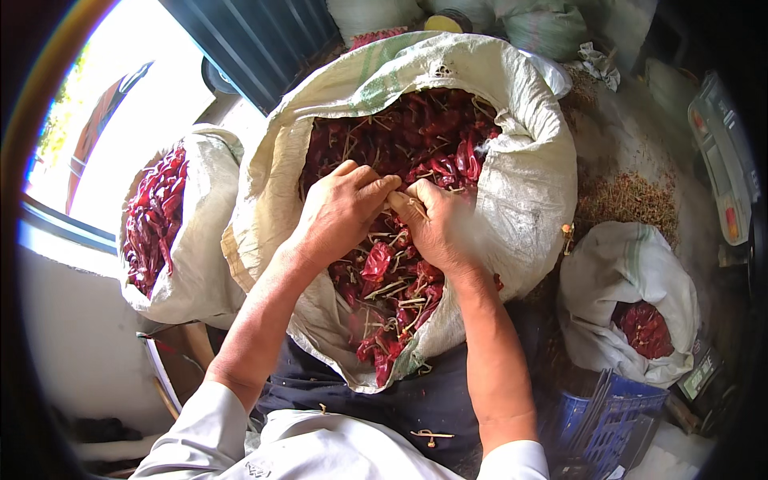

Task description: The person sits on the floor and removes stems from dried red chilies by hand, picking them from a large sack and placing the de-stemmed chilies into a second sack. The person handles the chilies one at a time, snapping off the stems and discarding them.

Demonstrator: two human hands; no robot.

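Note:
A big white woven sack (528,192) stands before me with its rim rolled down. Dried red chili peppers (414,126) with pale stems fill it, and more lie in the fold nearest my lap. Over the middle of the sack, my left hand (339,210) and my right hand (435,225) meet at the fingertips. A thin tan chili stem (422,207) shows between my right thumb and fingers. Whatever my left fingertips pinch is hidden behind them. Below my hands lies a wrinkled red chili (377,261) among loose stems.
At left, another sack (204,240) holds dried chilies. On the right are a smaller sack (630,264) with red contents, a blue plastic crate (624,408) and a heap of stem scraps (630,201). Filled sacks (540,27) stand behind, near a blue corrugated panel (258,42).

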